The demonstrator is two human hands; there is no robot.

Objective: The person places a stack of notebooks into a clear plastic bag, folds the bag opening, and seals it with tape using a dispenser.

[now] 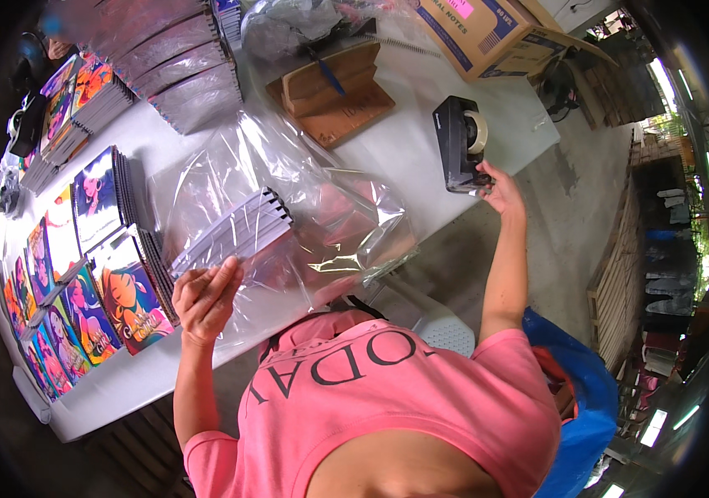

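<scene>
My left hand (pixel 205 300) is closed on the near end of a stack of spiral notebooks (pixel 234 232), seen edge-on with black coils at the far end. A loose, shiny clear plastic bag (pixel 346 207) lies around the stack and spreads over the table. Out to the right, my right hand (pixel 501 191) is at the front end of a black tape dispenser (pixel 452 137), thumb and fingers pinched at its cutting end. A roll of tape (pixel 476 131) sits in the dispenser; the strip at my fingertips is too thin to make out clearly.
Colourful notebooks (pixel 126 286) lie in rows and piles on the left of the white table (pixel 163 373). Bagged notebook stacks (pixel 176 66) stand behind. A brown wooden stand (pixel 342 104) with a blue pen and a cardboard box (pixel 487 41) are at the back. A blue bag (pixel 591 398) is beside me.
</scene>
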